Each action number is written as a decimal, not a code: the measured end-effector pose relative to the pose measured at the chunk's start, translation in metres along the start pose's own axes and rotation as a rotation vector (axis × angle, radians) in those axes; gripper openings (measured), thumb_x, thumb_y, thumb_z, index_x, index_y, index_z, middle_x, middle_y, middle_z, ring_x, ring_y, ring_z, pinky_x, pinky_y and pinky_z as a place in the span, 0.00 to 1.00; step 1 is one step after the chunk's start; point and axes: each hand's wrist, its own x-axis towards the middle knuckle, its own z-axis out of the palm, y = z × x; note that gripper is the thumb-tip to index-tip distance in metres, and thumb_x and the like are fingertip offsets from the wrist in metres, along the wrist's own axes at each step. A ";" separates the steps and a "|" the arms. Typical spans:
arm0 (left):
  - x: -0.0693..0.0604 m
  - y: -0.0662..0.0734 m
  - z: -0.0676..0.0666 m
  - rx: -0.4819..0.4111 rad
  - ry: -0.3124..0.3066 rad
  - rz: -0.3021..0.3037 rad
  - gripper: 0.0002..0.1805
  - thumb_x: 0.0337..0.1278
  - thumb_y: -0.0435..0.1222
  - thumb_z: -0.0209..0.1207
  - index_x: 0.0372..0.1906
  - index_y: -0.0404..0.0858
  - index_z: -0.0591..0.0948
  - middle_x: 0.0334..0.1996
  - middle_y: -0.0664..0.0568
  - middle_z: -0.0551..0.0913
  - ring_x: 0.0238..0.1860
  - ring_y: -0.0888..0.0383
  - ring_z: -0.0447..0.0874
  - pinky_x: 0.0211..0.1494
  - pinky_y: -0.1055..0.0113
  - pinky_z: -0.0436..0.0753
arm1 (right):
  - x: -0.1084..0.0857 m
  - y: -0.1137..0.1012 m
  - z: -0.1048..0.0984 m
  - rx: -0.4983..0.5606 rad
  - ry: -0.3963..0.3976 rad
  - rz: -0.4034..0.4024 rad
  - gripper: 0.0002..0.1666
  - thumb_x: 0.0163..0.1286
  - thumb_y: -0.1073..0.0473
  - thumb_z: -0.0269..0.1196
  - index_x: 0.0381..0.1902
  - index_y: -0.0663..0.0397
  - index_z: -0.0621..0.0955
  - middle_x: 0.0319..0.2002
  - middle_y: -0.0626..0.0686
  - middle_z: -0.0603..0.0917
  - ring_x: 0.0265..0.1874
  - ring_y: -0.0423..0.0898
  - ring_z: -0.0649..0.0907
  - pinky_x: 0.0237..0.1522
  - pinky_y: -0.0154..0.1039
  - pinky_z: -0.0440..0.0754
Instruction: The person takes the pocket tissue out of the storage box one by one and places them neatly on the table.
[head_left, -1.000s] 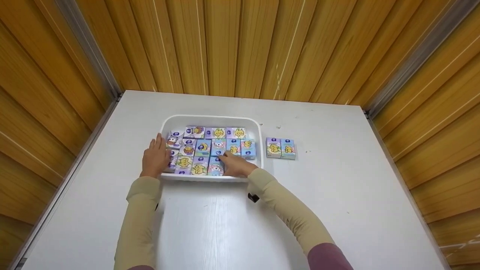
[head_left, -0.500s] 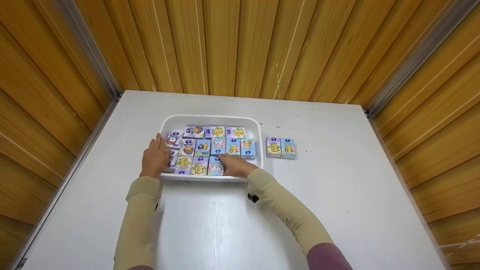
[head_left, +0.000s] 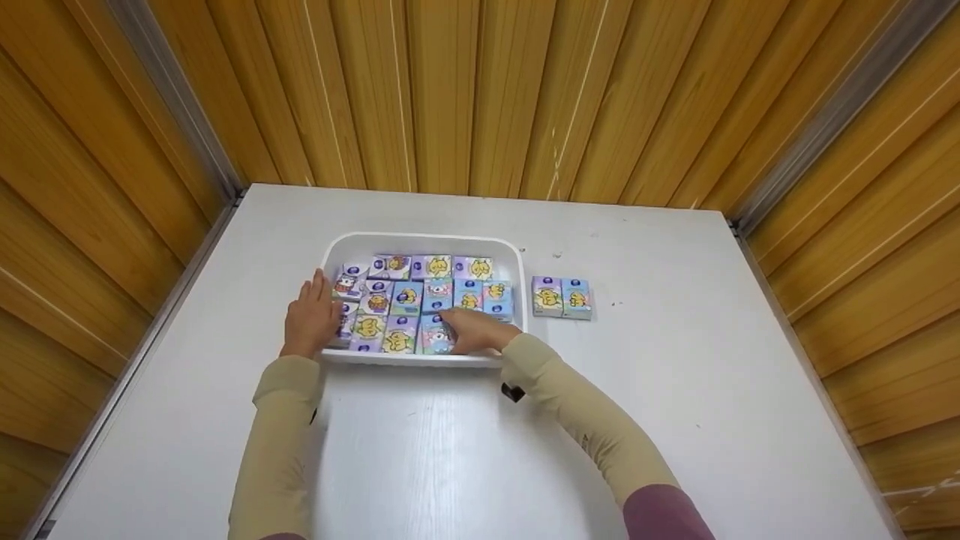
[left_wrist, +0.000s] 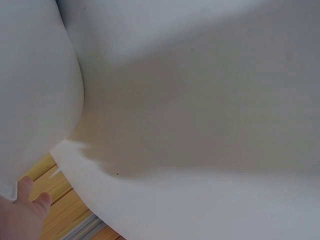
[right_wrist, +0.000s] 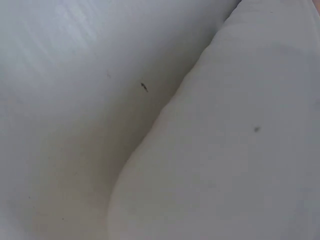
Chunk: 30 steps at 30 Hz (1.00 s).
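A white plastic tray (head_left: 424, 238) holds several small cartoon-printed tissue packs (head_left: 407, 298) in rows, purple and blue. My left hand (head_left: 309, 315) rests over the tray's left rim with straight fingers; the left wrist view catches its fingertips (left_wrist: 42, 200) beside the rim. Inside the tray's front right part, my right hand (head_left: 480, 331) pinches the right side of a blue-pink tissue pack (head_left: 435, 335) in the front row. Its other fingers are hidden under the hand. Neither hand's grip shows in the right wrist view, which has mostly the tray's outer wall (right_wrist: 215, 150).
Two more tissue packs (head_left: 561, 298) lie side by side on the white table (head_left: 675, 360), just right of the tray. Yellow wood-look panels (head_left: 480, 97) stand behind and on both sides. Small dark specks dot the tabletop.
My right hand has shifted slightly to the right, and the blue-pink tissue pack beside it has moved a little the same way. The left hand has stayed on the rim.
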 end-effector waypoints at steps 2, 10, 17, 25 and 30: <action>0.000 0.000 0.000 -0.004 0.003 0.002 0.32 0.63 0.42 0.38 0.65 0.27 0.50 0.68 0.38 0.45 0.67 0.39 0.46 0.61 0.42 0.60 | -0.002 0.000 -0.005 0.006 -0.001 -0.018 0.33 0.47 0.54 0.67 0.51 0.59 0.70 0.32 0.50 0.75 0.29 0.42 0.73 0.33 0.35 0.75; 0.000 0.000 -0.002 -0.010 0.003 -0.009 0.32 0.63 0.42 0.39 0.65 0.26 0.51 0.68 0.38 0.45 0.67 0.39 0.47 0.62 0.42 0.59 | -0.022 0.006 -0.032 0.067 -0.014 0.019 0.50 0.45 0.62 0.65 0.66 0.61 0.56 0.58 0.55 0.70 0.54 0.48 0.72 0.58 0.39 0.69; 0.000 0.001 -0.002 -0.019 -0.008 -0.024 0.32 0.63 0.42 0.39 0.66 0.27 0.50 0.69 0.39 0.45 0.67 0.40 0.46 0.63 0.43 0.57 | -0.040 0.026 -0.061 0.131 0.100 0.071 0.51 0.47 0.62 0.65 0.67 0.59 0.53 0.68 0.56 0.56 0.67 0.50 0.57 0.67 0.41 0.54; 0.000 -0.001 0.000 -0.028 0.004 -0.011 0.31 0.63 0.42 0.38 0.65 0.27 0.50 0.68 0.39 0.45 0.67 0.39 0.46 0.62 0.42 0.58 | -0.062 0.066 -0.087 0.205 0.281 0.133 0.53 0.48 0.63 0.64 0.68 0.59 0.49 0.68 0.57 0.54 0.66 0.53 0.57 0.67 0.46 0.56; -0.001 -0.001 0.000 -0.030 0.014 -0.002 0.31 0.63 0.41 0.38 0.65 0.27 0.51 0.68 0.38 0.45 0.67 0.39 0.47 0.62 0.42 0.58 | -0.077 0.095 -0.090 0.254 0.352 0.217 0.54 0.47 0.62 0.64 0.68 0.58 0.48 0.68 0.57 0.51 0.67 0.54 0.54 0.66 0.48 0.55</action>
